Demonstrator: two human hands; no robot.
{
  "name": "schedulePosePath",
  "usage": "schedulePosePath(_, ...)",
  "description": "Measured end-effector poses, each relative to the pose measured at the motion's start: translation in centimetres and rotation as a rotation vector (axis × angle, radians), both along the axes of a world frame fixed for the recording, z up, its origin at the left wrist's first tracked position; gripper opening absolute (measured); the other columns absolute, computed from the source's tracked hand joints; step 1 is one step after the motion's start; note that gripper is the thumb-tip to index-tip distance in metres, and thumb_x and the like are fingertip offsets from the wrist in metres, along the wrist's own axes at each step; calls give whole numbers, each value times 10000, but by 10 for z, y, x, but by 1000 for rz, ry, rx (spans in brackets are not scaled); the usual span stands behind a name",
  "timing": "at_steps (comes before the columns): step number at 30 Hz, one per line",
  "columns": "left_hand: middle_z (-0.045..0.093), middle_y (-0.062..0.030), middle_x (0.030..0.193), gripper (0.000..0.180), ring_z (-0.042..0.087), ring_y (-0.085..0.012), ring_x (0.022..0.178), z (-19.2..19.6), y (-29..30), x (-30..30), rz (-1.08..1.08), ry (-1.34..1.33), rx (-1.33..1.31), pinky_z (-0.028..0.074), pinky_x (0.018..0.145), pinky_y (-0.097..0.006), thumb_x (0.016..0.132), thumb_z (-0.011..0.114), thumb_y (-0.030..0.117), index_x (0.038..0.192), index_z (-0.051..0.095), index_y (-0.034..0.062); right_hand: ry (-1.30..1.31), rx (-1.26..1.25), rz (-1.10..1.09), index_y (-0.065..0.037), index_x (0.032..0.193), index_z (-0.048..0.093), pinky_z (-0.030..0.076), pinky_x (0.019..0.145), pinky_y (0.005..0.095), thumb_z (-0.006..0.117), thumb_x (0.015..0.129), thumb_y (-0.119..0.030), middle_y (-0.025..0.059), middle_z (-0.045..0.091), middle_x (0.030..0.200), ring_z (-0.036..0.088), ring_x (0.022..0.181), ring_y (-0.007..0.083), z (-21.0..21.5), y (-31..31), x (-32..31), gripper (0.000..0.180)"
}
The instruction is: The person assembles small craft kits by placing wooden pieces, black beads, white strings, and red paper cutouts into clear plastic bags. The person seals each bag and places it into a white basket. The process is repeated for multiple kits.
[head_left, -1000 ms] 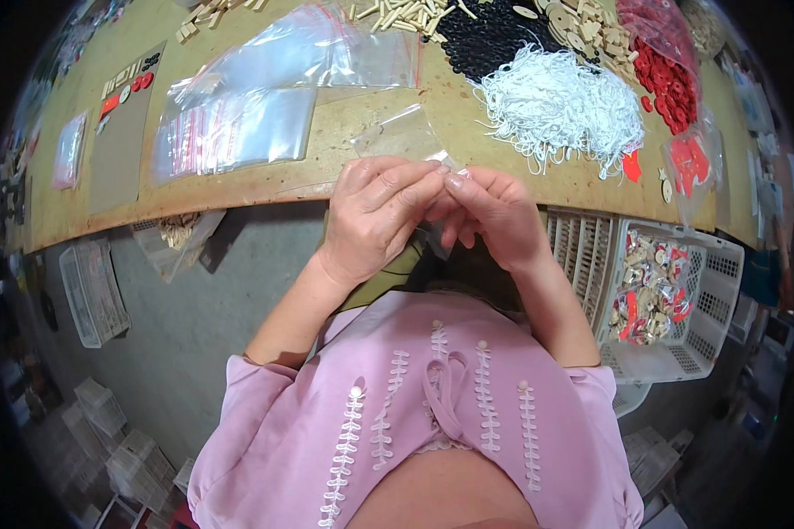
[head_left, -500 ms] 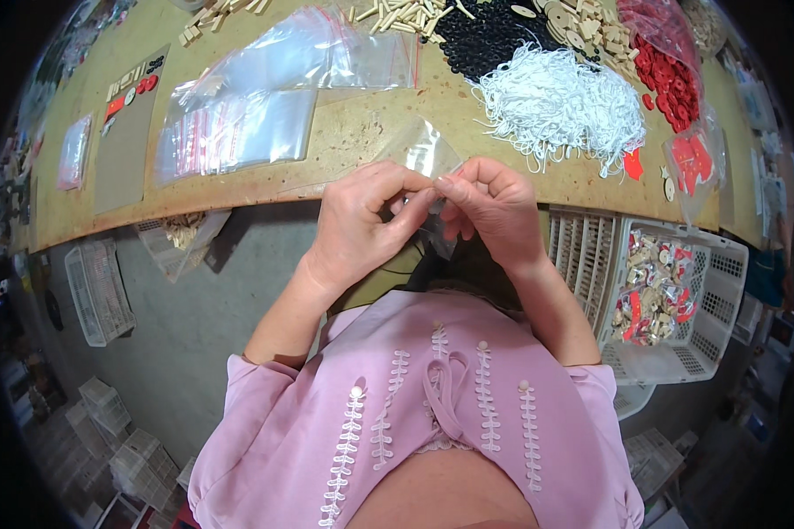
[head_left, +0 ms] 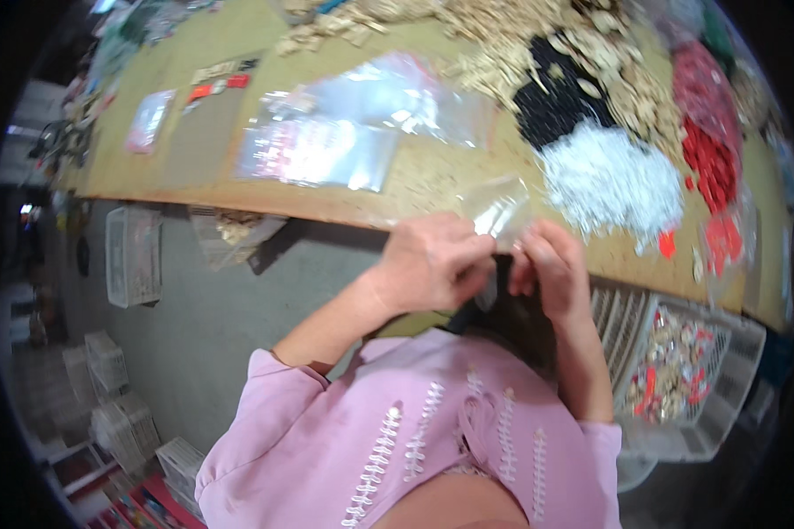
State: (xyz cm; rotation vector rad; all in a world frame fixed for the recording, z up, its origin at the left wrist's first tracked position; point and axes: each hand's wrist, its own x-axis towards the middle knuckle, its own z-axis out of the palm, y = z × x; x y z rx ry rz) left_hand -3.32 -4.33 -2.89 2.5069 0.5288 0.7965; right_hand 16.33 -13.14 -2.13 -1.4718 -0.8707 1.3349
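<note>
A clear plastic bag (head_left: 499,201) is held at the table's front edge, its upper part above the wood and its lower part hanging between my hands. My left hand (head_left: 439,262) is closed, thumb and fingers pinching the bag's edge. My right hand (head_left: 551,264) pinches the same bag close by, its fingers curled. Motion blurs the fingertips, and whether anything is inside the bag cannot be made out. A heap of white cords (head_left: 613,187) lies beyond my right hand. To the left rests a stack of clear zip bags (head_left: 331,157).
Black pieces (head_left: 560,101), wooden pieces (head_left: 622,84) and red pieces (head_left: 713,172) lie heaped along the far right. A cardboard strip (head_left: 205,141) with sample parts is at the left. Below the table's right edge stands a white crate (head_left: 706,436) holding packed bags.
The view has swung, so the table and its things appear shifted right and lower. My hands stay together on the clear bag, with the fingers slightly farther apart.
</note>
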Motion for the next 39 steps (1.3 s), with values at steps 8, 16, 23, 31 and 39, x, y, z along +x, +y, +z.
schedulePosePath(8, 572, -98, 739, 82, 582, -288, 663, 18, 10, -33, -149, -149, -84, 469, 589, -392, 851, 731, 67, 867, 651, 57, -394, 662, 117, -14, 1015, 668, 544, 620, 290, 707, 906, -5, 102, 692, 885, 671, 719, 197, 33, 7, -14, 116)
schedulePosePath(16, 692, -59, 884, 142, 682, -196, 822, 66, 51, -74, -309, 31, -581, 535, 749, -322, 983, 651, 134, 1094, 699, 59, -589, 696, 651, -40, 991, 701, 537, 741, 387, 709, 820, 56, 120, 687, 926, 669, 855, 321, 60, 43, -1, 196)
schedulePosePath(23, 726, -119, 1092, 436, 687, -186, 963, -6, 298, -145, 852, 115, -77, 544, 846, -331, 974, 642, 255, 1358, 624, 48, -601, 607, 704, -32, 1032, 697, 525, 785, 394, 649, 913, -37, 152, 661, 937, 656, 886, 349, 68, 100, -6, 128)
schedulePosePath(31, 746, -151, 1083, 452, 715, -290, 999, -41, 364, -157, 748, 237, -157, 548, 904, -381, 872, 735, 331, 1255, 708, 91, -591, 746, 712, -24, 1042, 686, 528, 797, 406, 639, 924, -37, 150, 642, 940, 646, 898, 342, 41, 149, 4, 128)
schedulePosePath(39, 725, -42, 990, 172, 676, -112, 884, -15, 313, -152, 619, -220, -443, 531, 802, -250, 906, 731, 96, 1052, 649, 56, -514, 824, 569, -19, 966, 686, 520, 792, 362, 648, 884, -14, 116, 649, 935, 645, 880, 280, 26, 148, 18, 91)
